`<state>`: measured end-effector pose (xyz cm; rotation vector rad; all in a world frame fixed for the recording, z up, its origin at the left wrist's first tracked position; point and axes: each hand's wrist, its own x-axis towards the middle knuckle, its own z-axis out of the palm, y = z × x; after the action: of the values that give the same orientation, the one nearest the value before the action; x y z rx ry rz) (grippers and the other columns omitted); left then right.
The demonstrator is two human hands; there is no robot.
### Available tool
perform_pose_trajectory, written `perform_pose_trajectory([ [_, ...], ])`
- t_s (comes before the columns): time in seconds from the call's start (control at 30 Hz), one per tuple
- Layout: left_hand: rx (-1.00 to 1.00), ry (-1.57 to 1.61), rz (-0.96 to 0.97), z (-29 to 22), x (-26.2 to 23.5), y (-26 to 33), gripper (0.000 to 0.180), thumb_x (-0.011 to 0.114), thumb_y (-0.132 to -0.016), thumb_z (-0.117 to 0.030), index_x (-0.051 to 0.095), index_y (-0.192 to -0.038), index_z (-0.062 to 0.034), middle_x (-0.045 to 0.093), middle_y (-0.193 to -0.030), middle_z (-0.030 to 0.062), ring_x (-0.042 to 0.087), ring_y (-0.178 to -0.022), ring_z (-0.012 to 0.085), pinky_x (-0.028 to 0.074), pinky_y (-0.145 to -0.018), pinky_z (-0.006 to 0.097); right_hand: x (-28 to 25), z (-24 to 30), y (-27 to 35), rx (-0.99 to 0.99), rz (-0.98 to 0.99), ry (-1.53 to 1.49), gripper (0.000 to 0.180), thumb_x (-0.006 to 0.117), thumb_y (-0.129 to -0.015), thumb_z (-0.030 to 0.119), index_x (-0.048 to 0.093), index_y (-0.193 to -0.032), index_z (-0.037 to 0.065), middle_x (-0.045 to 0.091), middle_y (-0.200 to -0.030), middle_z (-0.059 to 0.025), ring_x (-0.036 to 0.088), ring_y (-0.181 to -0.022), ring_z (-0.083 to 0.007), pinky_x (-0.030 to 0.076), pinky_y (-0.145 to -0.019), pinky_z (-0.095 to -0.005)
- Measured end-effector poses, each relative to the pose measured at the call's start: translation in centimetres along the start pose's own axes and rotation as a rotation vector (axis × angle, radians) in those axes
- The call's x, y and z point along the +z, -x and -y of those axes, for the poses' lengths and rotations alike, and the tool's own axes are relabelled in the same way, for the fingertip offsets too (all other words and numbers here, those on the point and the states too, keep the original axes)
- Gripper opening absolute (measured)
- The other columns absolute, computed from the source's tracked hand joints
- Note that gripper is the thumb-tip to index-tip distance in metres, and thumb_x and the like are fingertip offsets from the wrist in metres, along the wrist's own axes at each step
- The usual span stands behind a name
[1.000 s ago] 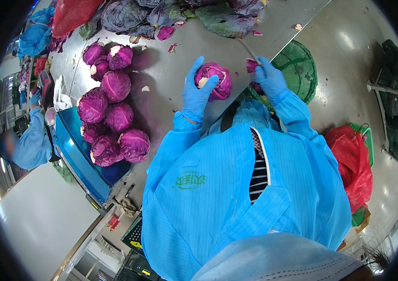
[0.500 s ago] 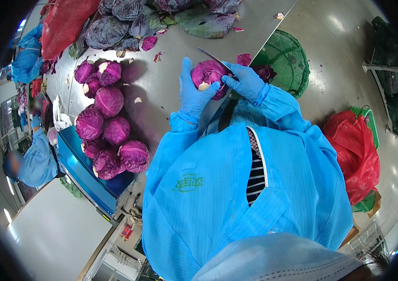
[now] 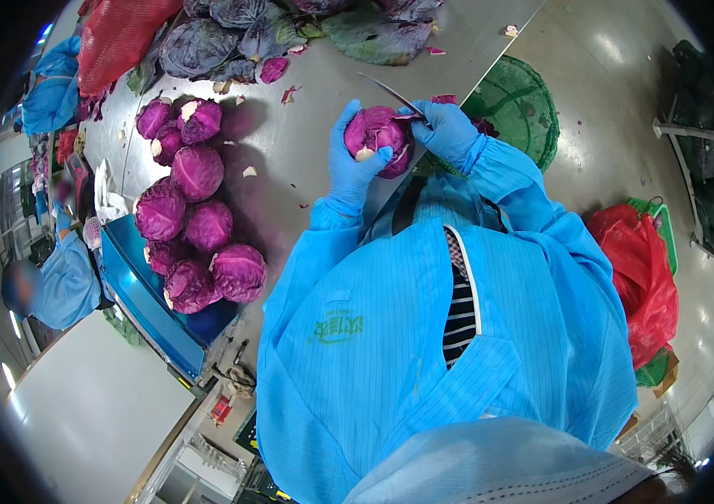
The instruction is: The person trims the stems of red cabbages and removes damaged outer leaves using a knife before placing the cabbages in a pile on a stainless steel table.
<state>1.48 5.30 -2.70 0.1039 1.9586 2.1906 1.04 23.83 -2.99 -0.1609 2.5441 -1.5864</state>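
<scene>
Steel tabletop (image 3: pixel 306 160) stretches away, trimmed purple heads piled at nine o'clock, and above its near edge the left hand (image 3: pixel 350 164) is wrapped tight around a red cabbage (image 3: pixel 378 139), pale stem stub facing back at six. Trimming looks underway. The right hand (image 3: pixel 449 130) is clenched on a knife (image 3: pixel 390 92), blade running ten-to-four; the next cut wants the blade clear of the left fingers.

The person wears a bright blue work coat (image 3: pixel 424 336) with fine pinstripes, a green printed emblem on the chest and elastic-gathered cuffs. Its open front shows a black-and-white striped shirt (image 3: pixel 460 311). Blue rubber gloves cover the left hand (image 3: pixel 355 164) and right hand (image 3: pixel 449 130).
</scene>
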Motion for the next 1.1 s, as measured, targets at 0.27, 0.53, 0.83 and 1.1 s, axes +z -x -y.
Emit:
perform_pose_trajectory([
  [0.27, -0.164, 0.452, 0.073, -0.5, -0.3, -0.1, 0.074, 0.073, -0.06, -0.024, 0.044, -0.123, 0.0005, 0.049, -0.122, 0.0132, 0.048, -0.113, 0.0254, 0.036, -0.099, 0.036, -3.7, -4.7, 1.7, 0.488, -0.284, -0.412, 0.038, 0.052, -0.083, 0.014, 0.049, -0.12, 0.004, 0.063, -0.075, -0.0104, 0.059, -0.058, -0.0143, 0.047, -0.056, -0.0265],
  [0.53, -0.258, 0.129, -0.104, -1.1, 1.3, -0.8, 0.056, 0.068, -0.072, -0.024, 0.048, -0.117, 0.0019, 0.056, -0.107, 0.0096, 0.054, -0.097, 0.0175, 0.042, -0.087, 0.03, -1.9, 1.9, 4.9, -0.132, -0.305, -0.009, 0.051, 0.066, -0.077, 0.01, 0.048, -0.124, 0.016, 0.056, -0.101, -0.0079, 0.057, -0.083, -0.0216, 0.047, -0.075, -0.0307],
  [0.83, -0.281, -0.022, -0.026, 0.7, 1.0, -2.1, 0.072, 0.075, -0.068, -0.022, 0.038, -0.125, 0.0031, 0.05, -0.116, 0.0142, 0.052, -0.102, 0.0204, 0.043, -0.089, 0.03, -1.8, 2.0, 2.9, -0.103, -0.002, 0.079, 0.041, 0.071, -0.07, 0.01, 0.055, -0.108, 0.01, 0.054, -0.097, -0.0054, 0.056, -0.089, -0.0205, 0.047, -0.077, -0.0303],
  [1.1, -0.192, -0.087, -0.083, 0.1, 2.7, -1.0, 0.066, 0.074, -0.068, -0.016, 0.042, -0.123, 0.0026, 0.054, -0.111, 0.0115, 0.055, -0.096, 0.0173, 0.045, -0.084, 0.027, -2.4, -0.5, 2.3, -0.116, 0.133, -0.047, 0.037, 0.074, -0.068, 0.018, 0.053, -0.097, 0.008, 0.051, -0.093, -0.0072, 0.055, -0.087, -0.0232, 0.044, -0.075, -0.0312],
])
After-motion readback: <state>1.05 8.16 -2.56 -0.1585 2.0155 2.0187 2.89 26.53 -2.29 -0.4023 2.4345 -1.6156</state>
